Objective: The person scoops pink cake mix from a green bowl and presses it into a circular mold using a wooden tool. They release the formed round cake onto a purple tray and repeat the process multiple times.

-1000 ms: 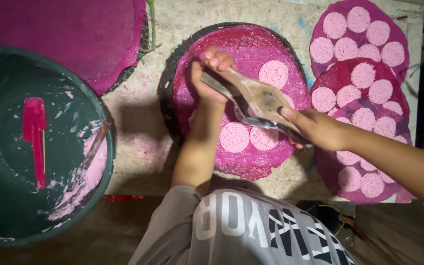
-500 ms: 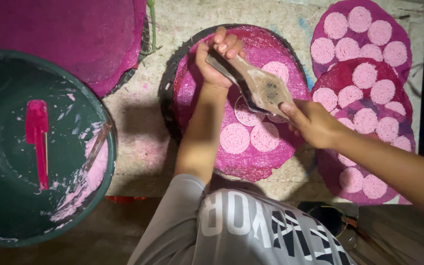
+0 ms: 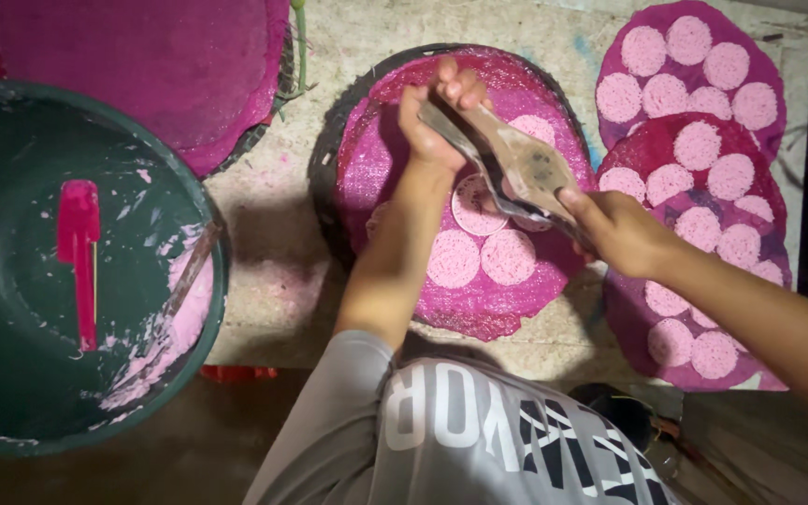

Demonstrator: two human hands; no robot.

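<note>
My left hand (image 3: pixel 430 120) grips the far end of a hinged metal press (image 3: pixel 526 168), and my right hand (image 3: pixel 613 227) holds its handles at the near end. The press hangs tilted over a round magenta mesh mat (image 3: pixel 376 159) on the table. Under the press lies a pink batter disc (image 3: pixel 472 208). Two more pink discs (image 3: pixel 479 258) sit side by side nearer to me, and another disc (image 3: pixel 537 126) shows beyond the press. My left forearm crosses the mat's near edge.
A big dark green basin (image 3: pixel 11 281) at the left holds pink batter smears and a pink spatula (image 3: pixel 79 252). Another magenta mat (image 3: pixel 142 65) lies at the far left. Stacked mats with several pink discs (image 3: pixel 703 150) fill the right side of the worn table (image 3: pixel 264 281).
My left hand has moved up to the far end of the press. The press has shifted right, and a fresh pink disc now lies under it.
</note>
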